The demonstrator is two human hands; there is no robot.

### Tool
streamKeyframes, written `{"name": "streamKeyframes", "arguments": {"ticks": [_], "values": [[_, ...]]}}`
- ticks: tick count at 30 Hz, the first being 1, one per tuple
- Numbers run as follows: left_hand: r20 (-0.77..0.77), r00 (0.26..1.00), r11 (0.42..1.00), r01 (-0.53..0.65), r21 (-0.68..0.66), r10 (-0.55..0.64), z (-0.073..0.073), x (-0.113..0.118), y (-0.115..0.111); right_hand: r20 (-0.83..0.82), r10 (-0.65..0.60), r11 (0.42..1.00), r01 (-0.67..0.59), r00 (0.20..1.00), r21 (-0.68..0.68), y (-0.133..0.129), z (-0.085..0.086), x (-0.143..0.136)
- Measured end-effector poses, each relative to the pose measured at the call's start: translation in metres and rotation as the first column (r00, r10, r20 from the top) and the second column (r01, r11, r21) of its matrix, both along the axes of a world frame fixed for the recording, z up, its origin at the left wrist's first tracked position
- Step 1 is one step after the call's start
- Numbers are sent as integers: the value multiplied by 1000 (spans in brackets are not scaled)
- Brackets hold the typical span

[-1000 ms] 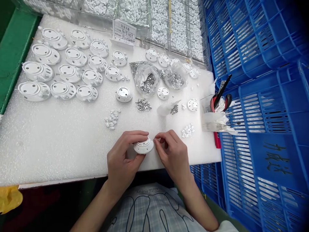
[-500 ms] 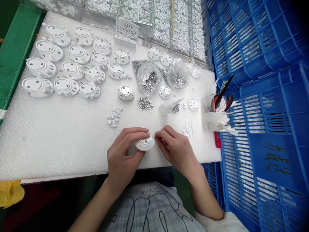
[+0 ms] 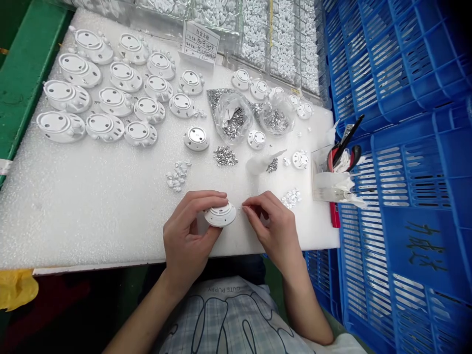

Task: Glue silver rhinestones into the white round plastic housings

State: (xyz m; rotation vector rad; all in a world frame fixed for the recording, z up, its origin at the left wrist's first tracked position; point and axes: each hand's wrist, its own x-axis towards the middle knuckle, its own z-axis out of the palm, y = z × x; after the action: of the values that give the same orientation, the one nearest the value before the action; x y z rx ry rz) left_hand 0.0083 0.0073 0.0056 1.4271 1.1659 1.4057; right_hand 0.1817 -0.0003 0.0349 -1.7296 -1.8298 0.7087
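Note:
My left hand [image 3: 191, 228] grips a white oval model part [image 3: 221, 216] with a raised rim and small holes, held just above the foam-covered table near its front edge. To the right of it, my right hand [image 3: 273, 221] has thumb and forefinger pinched together. Something tiny and pale shows at those fingertips, too small to name. Beyond the hands lie a pile of small silvery pieces [image 3: 225, 156], a cluster of small white pieces [image 3: 177, 176] and a white squeeze bottle [image 3: 258, 164] with a pointed tip. Another heap of white bits [image 3: 291, 198] lies beside my right hand.
Rows of similar white oval parts [image 3: 105, 128] cover the back left. Clear bags [image 3: 234, 120] of silvery pieces lie mid-table. Behind stand compartment trays [image 3: 258, 34] and a paper label [image 3: 201, 42]. A clear holder [image 3: 324, 184] with pliers and blue crates [image 3: 398, 162] flank the right.
My right hand has drawn slightly away from the oval part, widening the gap between them. My left hand still holds the part, now tilted a little. The whole view has shifted slightly.

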Motion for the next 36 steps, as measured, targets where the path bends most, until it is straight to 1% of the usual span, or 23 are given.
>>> {"name": "streamKeyframes", "arguments": {"ticks": [3,7,10,13,15,17,19,20,22,24,26,29,36], "values": [[10,1000,1000,16,-1,-16,0,0,1,5,68,997,-68,998,-19,7,2,4],[-2,1000,1000,23,3,-23,0,0,1,57,255,966,-253,965,-42,16,5,14],[-14,1000,1000,25,9,-25,0,0,0,143,356,934,-352,923,-51,20,5,19],[-19,1000,1000,26,18,-25,0,0,1,260,402,914,-402,878,-55,21,3,20],[-18,999,999,31,22,-31,0,1,1,296,393,917,-396,871,-52,19,1,20],[-27,999,999,45,28,-44,0,1,1,221,370,927,-373,902,-29,15,1,20],[-65,995,997,72,34,-70,1,1,2,33,318,947,-319,947,26,10,2,20],[-90,993,995,87,41,-83,2,1,2,-79,277,960,-274,958,52,7,3,19],[-137,986,993,107,50,-99,3,1,3,-268,191,981,-178,944,72,2,6,17],[-165,981,992,114,57,-103,4,2,4,-366,140,990,-125,920,64,-1,8,13],[-176,978,991,120,56,-109,5,2,5,-395,130,991,-113,909,65,-3,9,9],[-181,976,989,137,56,-124,6,1,5,-391,135,990,-112,911,81,-2,9,5],[-203,971,987,142,80,-123,4,1,5,-359,196,980,-170,913,102,-2,9,4]]}}
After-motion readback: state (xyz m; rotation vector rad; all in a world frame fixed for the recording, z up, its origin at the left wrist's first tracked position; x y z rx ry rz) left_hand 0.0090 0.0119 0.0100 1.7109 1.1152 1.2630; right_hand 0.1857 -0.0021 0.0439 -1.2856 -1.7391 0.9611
